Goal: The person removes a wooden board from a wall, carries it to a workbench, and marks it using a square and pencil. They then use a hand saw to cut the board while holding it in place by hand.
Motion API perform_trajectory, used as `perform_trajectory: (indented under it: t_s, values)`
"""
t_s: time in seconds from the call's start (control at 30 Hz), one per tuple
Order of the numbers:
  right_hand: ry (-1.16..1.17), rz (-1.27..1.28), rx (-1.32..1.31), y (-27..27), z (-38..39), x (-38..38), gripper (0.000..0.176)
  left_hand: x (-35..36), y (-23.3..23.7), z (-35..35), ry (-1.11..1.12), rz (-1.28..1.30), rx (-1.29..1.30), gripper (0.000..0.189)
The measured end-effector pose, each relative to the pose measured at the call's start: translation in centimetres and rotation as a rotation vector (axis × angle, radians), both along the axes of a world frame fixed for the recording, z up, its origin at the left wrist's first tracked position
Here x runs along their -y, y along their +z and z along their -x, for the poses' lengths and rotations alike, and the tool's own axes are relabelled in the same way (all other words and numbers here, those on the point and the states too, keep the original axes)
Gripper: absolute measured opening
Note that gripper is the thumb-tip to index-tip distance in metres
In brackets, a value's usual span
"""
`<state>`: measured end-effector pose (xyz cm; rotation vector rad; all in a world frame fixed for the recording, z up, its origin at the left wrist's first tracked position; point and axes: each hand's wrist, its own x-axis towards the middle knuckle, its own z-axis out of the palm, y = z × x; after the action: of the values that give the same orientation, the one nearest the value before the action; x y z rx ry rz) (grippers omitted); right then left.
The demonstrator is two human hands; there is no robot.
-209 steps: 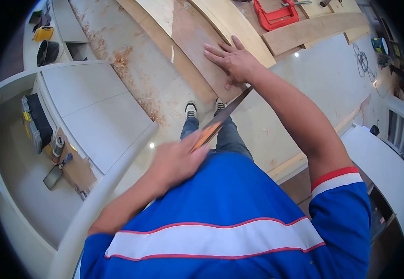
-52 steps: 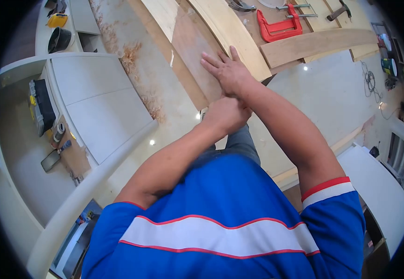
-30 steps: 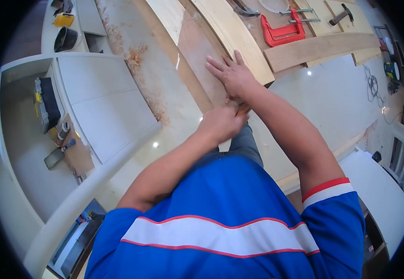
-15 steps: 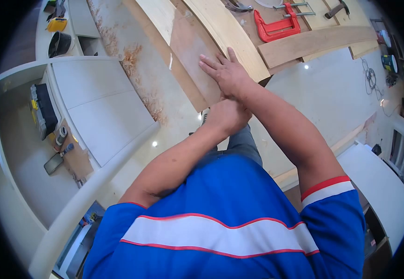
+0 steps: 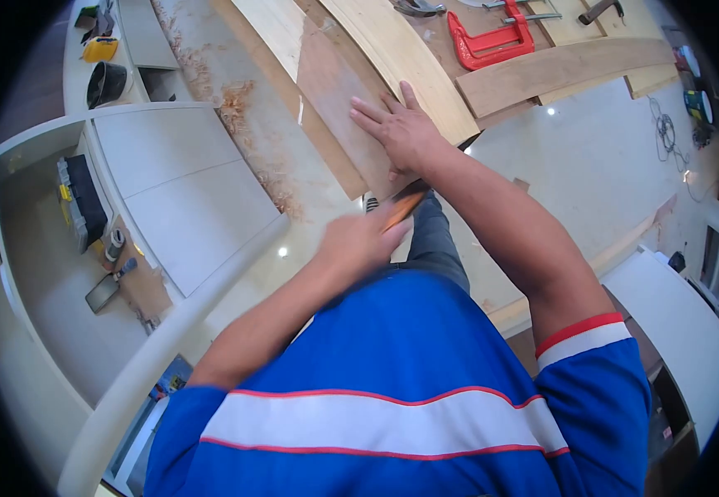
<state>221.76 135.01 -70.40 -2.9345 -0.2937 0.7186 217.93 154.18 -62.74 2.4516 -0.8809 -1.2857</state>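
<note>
My left hand (image 5: 358,248) is closed around a tool with an orange and dark handle (image 5: 405,207), smeared by motion; I cannot tell its kind. The tool sits right at the near end of a thin brown board (image 5: 339,99). My right hand (image 5: 409,137) lies flat on that board near the same end, fingers spread, with fingertips by the edge of a pale plank (image 5: 409,58). Another pale strip of wood (image 5: 272,33) runs along the board's left side.
A red C-clamp (image 5: 492,45), a hammer (image 5: 599,10) and a curved brown plank (image 5: 566,74) are at the upper right. Wood shavings (image 5: 239,108) litter the floor on the left, beside a white cabinet (image 5: 181,199) holding a toolbox (image 5: 82,203). A cable (image 5: 664,137) lies far right.
My left hand has pulled back, down and left from under the right hand, bringing the orange-handled tool into view. My right hand stays on the board.
</note>
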Motion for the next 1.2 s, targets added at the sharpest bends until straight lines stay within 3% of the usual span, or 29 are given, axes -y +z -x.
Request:
perform_trajectory:
  t_s: [0.07,0.13,0.2,0.27,0.33,0.4,0.5,0.6,0.67,0.83,1.0,1.1,1.2]
  values:
    - [0.005,0.012,0.018,-0.1,-0.1,-0.3,0.138,6.1,-3.6,0.2,-0.013,0.028,-0.007,0.039]
    - [0.014,0.033,0.023,-0.4,-0.3,-0.3,0.138,7.2,-3.7,-0.2,0.034,0.085,-0.011,0.038]
    - [0.017,0.036,0.010,0.1,-0.5,-0.2,0.138,5.5,-0.7,-0.4,0.105,0.119,-0.042,0.038]
    - [0.014,0.018,-0.035,0.9,-0.4,-0.2,0.138,1.1,4.1,-0.5,-0.015,-0.046,-0.031,0.042]
    - [0.014,0.001,-0.014,0.3,-0.3,0.0,0.138,-5.0,9.9,-0.1,0.173,-0.188,-0.131,0.050]
    - [0.010,-0.009,-0.013,-0.1,-0.1,0.1,0.139,-11.2,14.1,0.9,0.106,-0.035,0.063,0.053]
    - [0.005,-0.018,-0.011,0.2,-0.5,0.1,0.138,-10.4,13.3,0.8,0.111,-0.077,0.017,0.057]
    - [0.000,-0.016,0.005,0.0,0.1,0.1,0.136,-4.1,1.6,0.0,0.074,0.005,0.008,0.054]
    - [0.005,0.007,0.031,0.0,0.0,-0.2,0.135,1.9,-1.4,-0.2,0.016,0.041,0.003,0.050]
    - [0.013,0.026,0.007,0.7,-0.2,-0.4,0.136,1.5,0.2,-0.7,0.040,0.010,-0.016,0.046]
    - [-0.007,-0.005,-0.002,0.9,0.0,-0.3,0.137,-11.6,12.7,0.8,0.114,-0.096,0.008,0.051]
    - [-0.010,-0.020,0.010,0.0,-0.1,-0.1,0.137,-12.0,12.1,0.8,0.117,-0.075,-0.005,0.053]
    - [-0.018,-0.022,0.011,0.2,0.0,-0.1,0.135,-5.4,2.6,0.1,0.103,-0.011,-0.035,0.051]
